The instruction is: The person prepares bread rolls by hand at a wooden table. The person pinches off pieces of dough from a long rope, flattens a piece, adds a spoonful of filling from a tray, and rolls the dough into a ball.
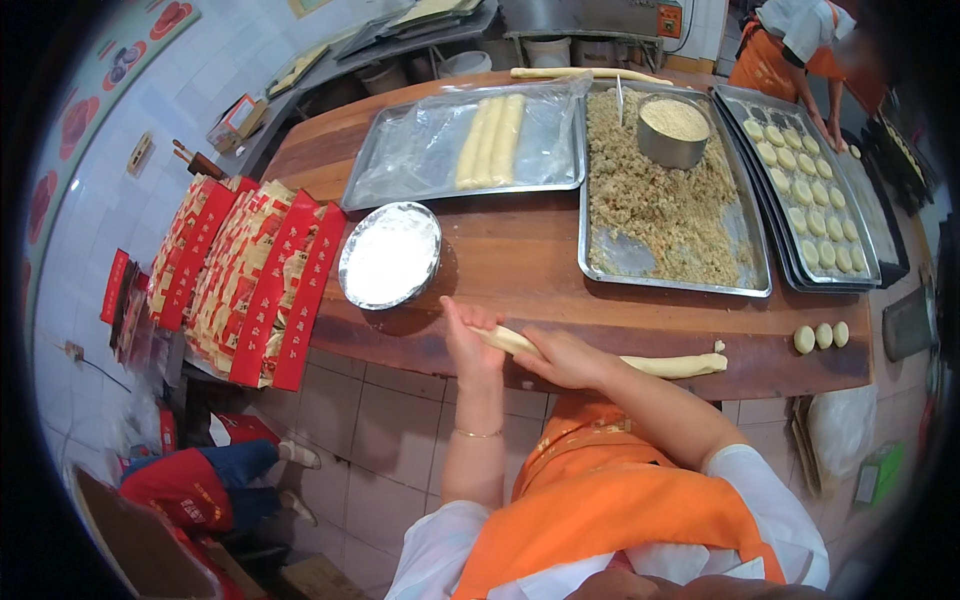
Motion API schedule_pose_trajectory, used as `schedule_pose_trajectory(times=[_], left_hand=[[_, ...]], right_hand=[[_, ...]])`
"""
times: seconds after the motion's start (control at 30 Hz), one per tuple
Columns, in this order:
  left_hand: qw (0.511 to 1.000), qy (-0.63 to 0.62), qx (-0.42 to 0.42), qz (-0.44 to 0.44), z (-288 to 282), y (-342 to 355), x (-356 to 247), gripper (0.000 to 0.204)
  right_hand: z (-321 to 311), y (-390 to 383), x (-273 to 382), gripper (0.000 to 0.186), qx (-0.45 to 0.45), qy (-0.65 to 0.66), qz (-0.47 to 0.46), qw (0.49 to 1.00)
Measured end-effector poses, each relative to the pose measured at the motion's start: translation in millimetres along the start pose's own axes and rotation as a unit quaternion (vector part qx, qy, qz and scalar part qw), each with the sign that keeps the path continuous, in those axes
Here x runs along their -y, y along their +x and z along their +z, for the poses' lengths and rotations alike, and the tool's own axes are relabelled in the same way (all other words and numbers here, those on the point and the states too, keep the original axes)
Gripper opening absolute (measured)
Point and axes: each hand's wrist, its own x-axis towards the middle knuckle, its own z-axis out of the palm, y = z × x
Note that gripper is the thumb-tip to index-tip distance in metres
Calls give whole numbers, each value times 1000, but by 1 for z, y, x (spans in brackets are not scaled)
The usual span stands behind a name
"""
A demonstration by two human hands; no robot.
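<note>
A long pale dough rope (507,341) lies along the front edge of the wooden table (520,240). My left hand (472,335) is closed on its left end, thumb pointing up. Farther along, my right hand (563,358) wraps over the rope, and the dough between the two hands shows. Past my right forearm the rope runs on to a ragged end, with a small scrap of dough beside it. Three round dough pieces (823,337) stand in a row at the table's right end. A metal bowl of white flour (391,255) is just beyond my left hand.
A tray (360,185) holds dough logs under plastic. Beside it, a tray (675,288) of crumbly filling carries a metal pot (674,131). Stacked trays with dough rounds (812,190) stand right; a co-worker's hands (833,135) reach there. Red packages (250,270) are piled left.
</note>
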Motion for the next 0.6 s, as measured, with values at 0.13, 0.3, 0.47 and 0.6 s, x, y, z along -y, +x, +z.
schedule_pose_trajectory(times=[0.13,0.3,0.47,0.6], left_hand=[[997,18,-24,69,-25,27,-28,50],[781,471,-98,398,-61,56,-28,36],[568,698,-69,431,-83,61,-48,23],[389,782,-33,486,-72,64,-53,20]], right_hand=[[-4,-4,-2,32,0,-100,35,994],[-1,-28,-39,31,-90,-189,-28,977],[-28,-84,-62,36,-139,-290,-36,946],[-46,-136,-72,42,-148,-289,-2,946]])
